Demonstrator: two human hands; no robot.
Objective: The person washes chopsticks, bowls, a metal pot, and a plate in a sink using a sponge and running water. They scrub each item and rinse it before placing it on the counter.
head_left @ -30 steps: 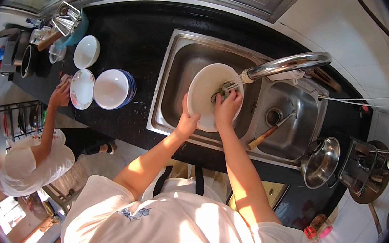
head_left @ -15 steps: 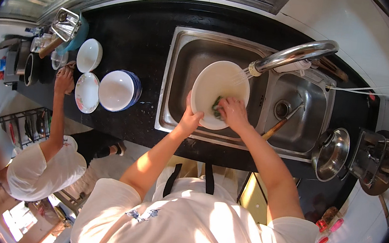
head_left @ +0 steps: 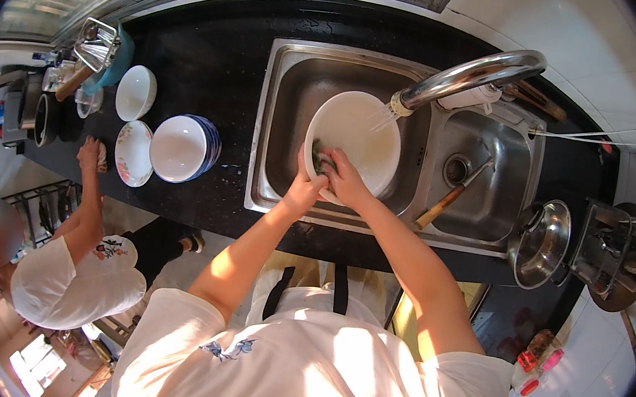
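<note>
A large white bowl (head_left: pixel 368 137) is tilted in the left basin of the steel sink (head_left: pixel 260 125). Water runs into it from the faucet (head_left: pixel 476 83). My left hand (head_left: pixel 303 190) is closed on the bowl's near-left rim. Inside the bowl, my right hand (head_left: pixel 346 182) presses a dark green scrubbing pad (head_left: pixel 319 154) against the left wall, close to my left hand. The fingers partly cover the pad.
Left of the sink stand stacked bowls (head_left: pixel 179 150), a floral plate (head_left: pixel 133 154) and a white bowl (head_left: pixel 136 94). A co-worker's hand (head_left: pixel 90 153) holds a cloth on the counter (head_left: pixel 233 48). A wooden-handled tool (head_left: pixel 443 203) lies in the right basin; a steel pan (head_left: pixel 540 243) sits beyond it.
My right hand has moved the pad left across the bowl to the rim near my left hand. The co-worker's hand and cloth have shifted nearer the counter's front edge.
</note>
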